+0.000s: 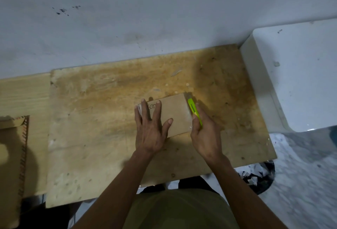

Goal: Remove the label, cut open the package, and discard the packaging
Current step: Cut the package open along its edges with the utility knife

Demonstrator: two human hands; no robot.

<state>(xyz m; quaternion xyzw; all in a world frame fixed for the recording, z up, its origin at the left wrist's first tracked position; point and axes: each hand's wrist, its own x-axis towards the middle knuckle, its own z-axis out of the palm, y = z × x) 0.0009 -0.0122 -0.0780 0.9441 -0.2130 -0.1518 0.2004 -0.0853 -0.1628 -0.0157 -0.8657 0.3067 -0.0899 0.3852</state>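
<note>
The package [170, 114] lies flat mid-board on the plywood board [109, 101]. Our left hand [151, 128] presses open-palmed on its left half; our right hand [205, 132] grips the green cutter [194, 111] along its right edge. We should cut shallow, away from our fingers.

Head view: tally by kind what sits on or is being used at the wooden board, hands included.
Hands: 2, left hand flat on the package, right hand gripping the cutter
Brown packages: 1, the package
Green cutters: 1, the cutter
Total: 4
</note>
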